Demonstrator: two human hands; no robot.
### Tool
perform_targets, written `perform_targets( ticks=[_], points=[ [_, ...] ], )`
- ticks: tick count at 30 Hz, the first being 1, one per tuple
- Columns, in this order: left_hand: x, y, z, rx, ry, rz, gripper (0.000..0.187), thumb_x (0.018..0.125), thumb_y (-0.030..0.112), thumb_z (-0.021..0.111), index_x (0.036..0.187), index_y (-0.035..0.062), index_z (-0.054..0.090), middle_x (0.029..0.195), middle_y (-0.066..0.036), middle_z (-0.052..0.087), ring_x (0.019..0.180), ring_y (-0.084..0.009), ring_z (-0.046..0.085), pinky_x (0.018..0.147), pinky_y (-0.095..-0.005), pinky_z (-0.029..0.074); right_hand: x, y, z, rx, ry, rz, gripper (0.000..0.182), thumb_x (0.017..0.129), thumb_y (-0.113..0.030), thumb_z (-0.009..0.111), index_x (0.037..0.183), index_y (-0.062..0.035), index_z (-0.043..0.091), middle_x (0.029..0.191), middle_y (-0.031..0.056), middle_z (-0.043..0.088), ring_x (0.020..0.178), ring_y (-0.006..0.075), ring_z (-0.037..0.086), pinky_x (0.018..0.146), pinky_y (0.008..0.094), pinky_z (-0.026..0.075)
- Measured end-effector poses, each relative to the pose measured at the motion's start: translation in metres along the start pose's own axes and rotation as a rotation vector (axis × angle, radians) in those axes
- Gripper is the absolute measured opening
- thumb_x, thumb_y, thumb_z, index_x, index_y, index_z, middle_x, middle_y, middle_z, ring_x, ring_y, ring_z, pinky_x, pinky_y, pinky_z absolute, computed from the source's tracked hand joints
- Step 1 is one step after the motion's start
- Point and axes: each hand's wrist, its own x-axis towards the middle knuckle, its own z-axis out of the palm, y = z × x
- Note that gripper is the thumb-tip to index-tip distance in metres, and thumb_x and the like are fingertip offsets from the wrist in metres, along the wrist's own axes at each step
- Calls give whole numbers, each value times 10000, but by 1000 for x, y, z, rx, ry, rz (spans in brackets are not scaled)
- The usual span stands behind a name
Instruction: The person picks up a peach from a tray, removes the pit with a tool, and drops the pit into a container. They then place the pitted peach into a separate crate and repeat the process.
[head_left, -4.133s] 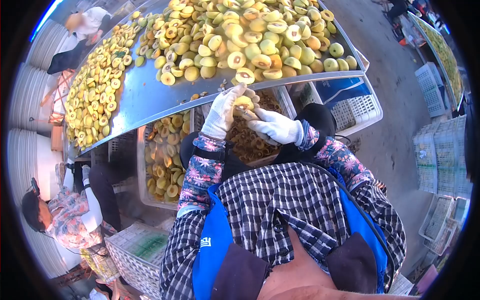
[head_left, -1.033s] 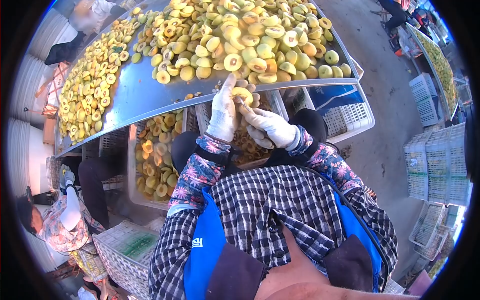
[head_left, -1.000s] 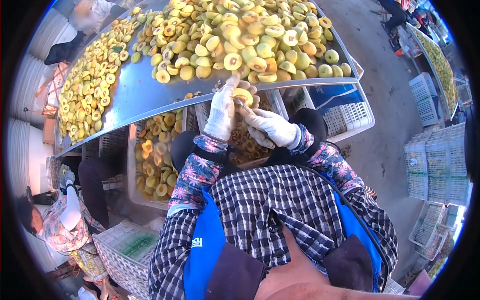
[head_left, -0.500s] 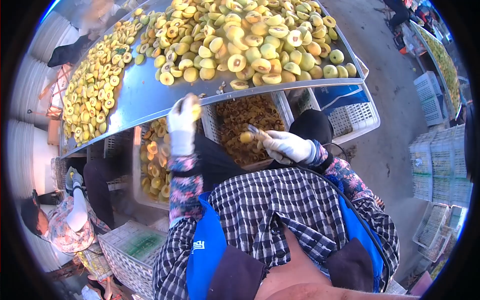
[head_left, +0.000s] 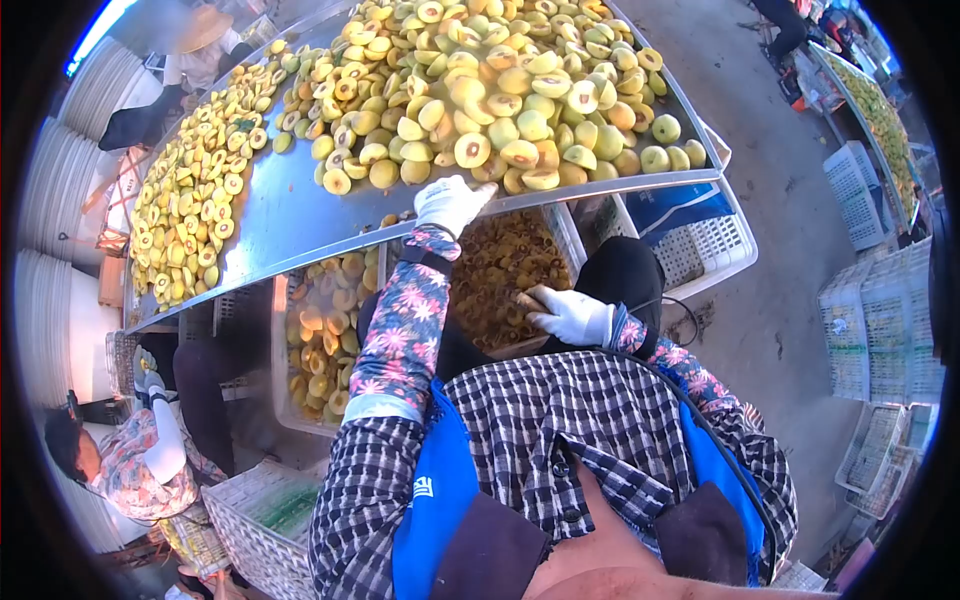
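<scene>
My left hand point(head_left: 452, 204), in a white glove with bare fingertips, is over the near rim of the metal table point(head_left: 290, 195). Its fingers stretch to the right, just short of the pile of halved yellow-green fruit point(head_left: 520, 153), with no fruit visible in them. My right hand point(head_left: 572, 316), gloved too, is closed above a crate of brown fruit scraps point(head_left: 505, 255). Its fingers curl round a small hand tool, mostly hidden from this angle. At my left, a crate point(head_left: 325, 345) holds orange-yellow fruit pieces.
A second heap of fruit halves point(head_left: 190, 220) lies on the table's left. Right of my knee stands a white crate point(head_left: 715, 240) with a blue bag. A cable runs along my right arm. Another person point(head_left: 150, 450) sits at left; stacked crates point(head_left: 880, 320) stand at right.
My left hand has gone from above the left crate, where it held a yellow fruit piece, rightward to the pile. My right hand has lowered slightly; the fruit piece at its tool no longer shows.
</scene>
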Motion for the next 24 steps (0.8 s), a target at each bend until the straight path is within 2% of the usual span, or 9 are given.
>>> perform_targets(
  ticks=[3,6,10,12,13,16,17,20,24],
  points=[
    [13,-6,11,-147,-50,-45,697,767,609,601,1101,-2,631,1080,-229,648,1033,-340,616,908,-414,462,-3,3,3,47,-9,21,473,934,-375,502,1235,-14,456,1045,278,620,1022,416,592,869,454,467],
    [17,-31,28,-400,224,17,551,726,431,724,1030,-7,587,982,-225,659,937,-316,646,840,-396,495,-5,-5,-2,52,5,13,474,932,-385,502,1220,-10,465,1041,276,621,1011,413,595,859,449,467],
    [-13,-34,9,-1827,196,24,323,816,135,667,1082,71,494,973,-67,629,851,-224,648,692,-371,569,2,-15,-12,147,64,-67,412,929,-339,524,1178,-14,480,945,236,640,892,367,640,780,413,491],
    [-30,-41,1,-2203,23,65,246,829,106,620,1052,53,531,998,-110,627,884,-271,645,744,-413,571,2,-37,-25,315,121,-123,338,918,-263,552,1144,-21,485,847,195,638,774,320,655,702,384,501],
    [-41,-38,-4,-2357,-22,75,220,836,106,600,1038,35,549,998,-128,631,902,-298,644,754,-411,571,9,-36,-28,229,184,-189,333,914,-257,559,1142,-29,479,845,218,632,785,349,650,691,401,498],
    [-62,-14,-8,-2444,226,123,219,889,228,592,992,36,570,985,-128,637,920,-325,641,783,-439,557,22,-58,-41,72,405,-347,338,909,-257,568,1143,-36,464,812,241,617,788,394,632,675,438,490],
    [-64,-14,-6,-2446,229,119,219,889,228,592,992,36,570,985,-128,637,920,-325,641,783,-439,557,24,-68,-48,5,455,-377,341,909,-257,571,1143,-36,461,797,243,613,788,405,626,669,452,487],
    [-70,-10,-4,-2360,123,106,494,926,530,504,1013,46,558,1020,-150,624,925,-347,636,828,-458,530,41,-74,-53,-106,529,-458,332,907,-268,578,1114,-30,473,765,216,614,751,394,631,631,453,490],
    [-77,-1,-4,-2250,184,91,538,925,559,489,1040,35,528,1008,-174,611,920,-348,633,826,-454,529,51,-80,-47,-285,603,-441,342,888,-259,619,1111,-32,493,803,188,638,744,352,648,623,417,502]
  ],
)
